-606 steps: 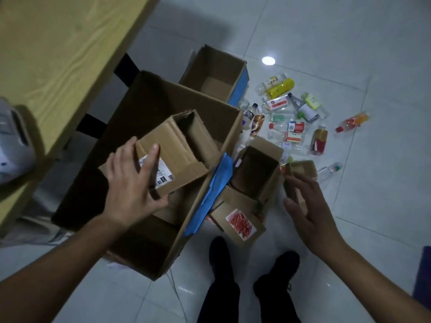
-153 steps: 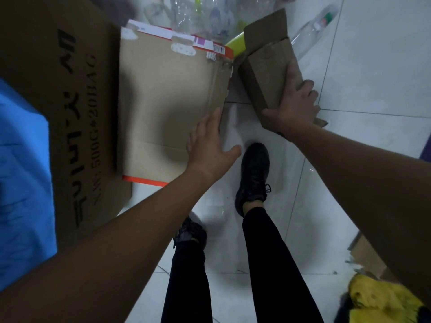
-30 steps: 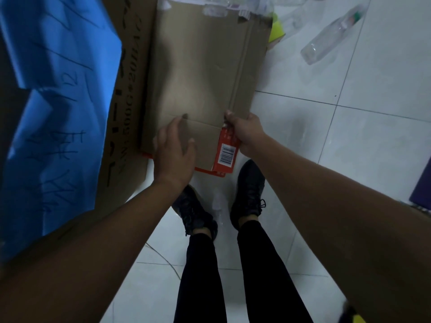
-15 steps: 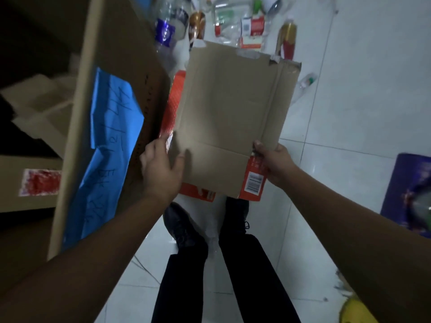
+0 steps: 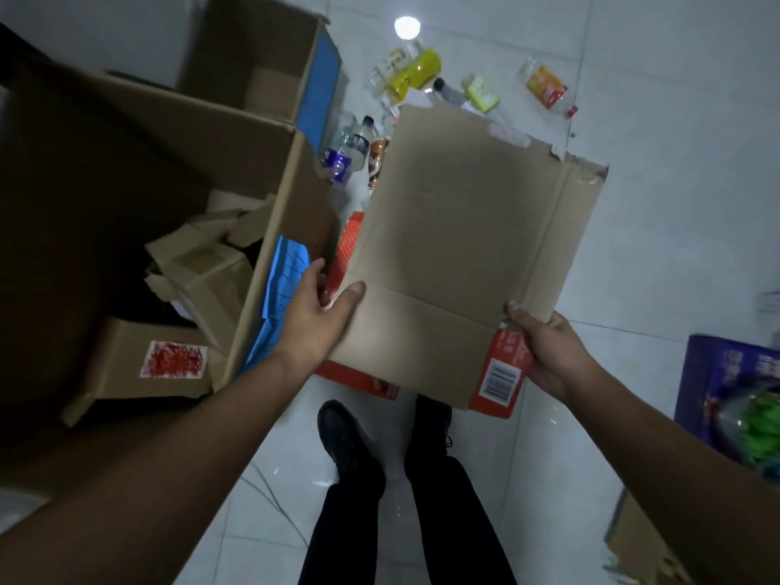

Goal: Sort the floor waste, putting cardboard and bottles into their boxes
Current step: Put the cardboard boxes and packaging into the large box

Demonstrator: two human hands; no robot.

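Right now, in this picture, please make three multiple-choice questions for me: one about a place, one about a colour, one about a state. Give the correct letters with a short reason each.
1. Where do the bottles lie?
A. on the floor beyond the flattened carton
B. inside the big box
C. in the left hand

2. What colour is the paper label on the big box?
A. green
B. blue
C. white

3. How is the flattened carton held?
A. by one hand
B. lying on the floor
C. by both hands, off the floor

Answers:
1 A, they are scattered on the tiles.
2 B, a blue sheet hangs on its wall.
3 C, the left hand and right hand grip its near edge.
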